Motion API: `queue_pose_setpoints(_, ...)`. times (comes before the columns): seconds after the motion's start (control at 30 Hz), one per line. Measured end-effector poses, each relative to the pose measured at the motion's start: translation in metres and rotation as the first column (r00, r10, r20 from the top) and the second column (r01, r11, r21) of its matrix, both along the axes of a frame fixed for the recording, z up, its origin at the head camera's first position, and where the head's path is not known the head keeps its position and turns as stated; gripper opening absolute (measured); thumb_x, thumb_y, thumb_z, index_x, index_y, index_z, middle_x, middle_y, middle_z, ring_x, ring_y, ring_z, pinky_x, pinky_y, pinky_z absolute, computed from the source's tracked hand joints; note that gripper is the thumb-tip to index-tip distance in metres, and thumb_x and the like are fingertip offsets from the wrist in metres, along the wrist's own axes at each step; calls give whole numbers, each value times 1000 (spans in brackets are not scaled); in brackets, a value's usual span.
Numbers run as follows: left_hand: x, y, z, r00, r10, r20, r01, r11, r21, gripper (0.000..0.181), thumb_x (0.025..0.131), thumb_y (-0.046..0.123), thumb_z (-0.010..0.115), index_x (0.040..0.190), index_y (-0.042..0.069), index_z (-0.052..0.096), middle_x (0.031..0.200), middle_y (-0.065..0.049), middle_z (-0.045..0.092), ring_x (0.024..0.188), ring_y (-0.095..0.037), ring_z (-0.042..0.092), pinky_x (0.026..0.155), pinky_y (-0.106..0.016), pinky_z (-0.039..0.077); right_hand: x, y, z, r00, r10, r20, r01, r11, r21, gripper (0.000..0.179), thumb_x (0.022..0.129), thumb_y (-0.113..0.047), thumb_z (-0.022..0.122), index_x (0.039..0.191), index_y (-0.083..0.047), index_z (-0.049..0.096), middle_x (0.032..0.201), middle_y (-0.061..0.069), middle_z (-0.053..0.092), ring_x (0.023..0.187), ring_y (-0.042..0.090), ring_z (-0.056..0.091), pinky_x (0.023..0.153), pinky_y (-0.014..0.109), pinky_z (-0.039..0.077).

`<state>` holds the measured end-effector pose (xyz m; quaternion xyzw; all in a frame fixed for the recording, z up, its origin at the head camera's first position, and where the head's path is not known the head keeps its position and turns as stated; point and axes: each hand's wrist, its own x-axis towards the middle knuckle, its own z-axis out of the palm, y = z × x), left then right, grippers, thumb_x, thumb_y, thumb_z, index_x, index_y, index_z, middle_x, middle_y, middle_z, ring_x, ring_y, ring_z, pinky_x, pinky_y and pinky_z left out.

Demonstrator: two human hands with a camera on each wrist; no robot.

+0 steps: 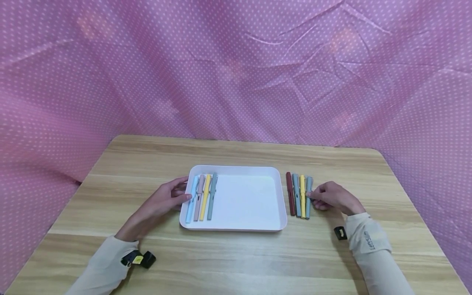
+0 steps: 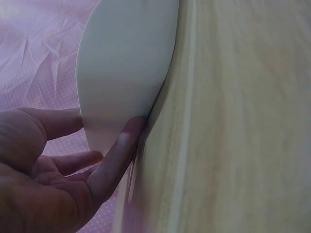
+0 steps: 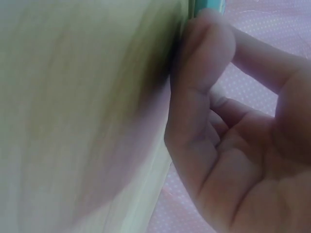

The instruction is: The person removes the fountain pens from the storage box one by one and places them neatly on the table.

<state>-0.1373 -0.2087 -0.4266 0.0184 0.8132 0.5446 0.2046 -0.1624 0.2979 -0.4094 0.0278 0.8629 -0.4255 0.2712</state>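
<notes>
A white tray (image 1: 243, 200) lies on the table. My left hand (image 1: 164, 198) grips its left wall, thumb over the rim and fingers along the outside; the left wrist view shows fingertips against that wall. Inside, along the left end, are capped pens side by side: light blue (image 1: 191, 203), mauve (image 1: 198, 200), yellow (image 1: 205, 200) and grey-green (image 1: 212, 198). Right of the tray lie a dark red pen (image 1: 290, 194), a blue-grey pen (image 1: 296, 196) and a yellow pen (image 1: 302, 198). With thumb and fingertips, my right hand (image 1: 332, 196) pinches the outermost blue-grey pen (image 1: 308, 211), partly hidden by the fingers.
The wooden table (image 1: 236, 262) extends around the tray on all sides. Behind it hangs a pink dotted curtain (image 1: 236, 82). Black straps with small devices are on both wrists, the left one (image 1: 138, 259) and the right one (image 1: 340, 233).
</notes>
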Motion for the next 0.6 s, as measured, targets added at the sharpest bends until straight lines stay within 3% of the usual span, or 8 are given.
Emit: queue_pose_setpoints(0.6, 1, 2, 3, 1000, -2, -14, 2, 1000, 19, 73, 104, 19, 66, 163, 4, 26, 149, -24, 50, 134, -40, 53, 101, -40, 58, 3, 5, 5, 998, 31, -59, -28, 998, 54, 30, 105, -25, 65, 95, 3, 69, 84, 7, 68, 76, 15, 63, 68, 27, 60)
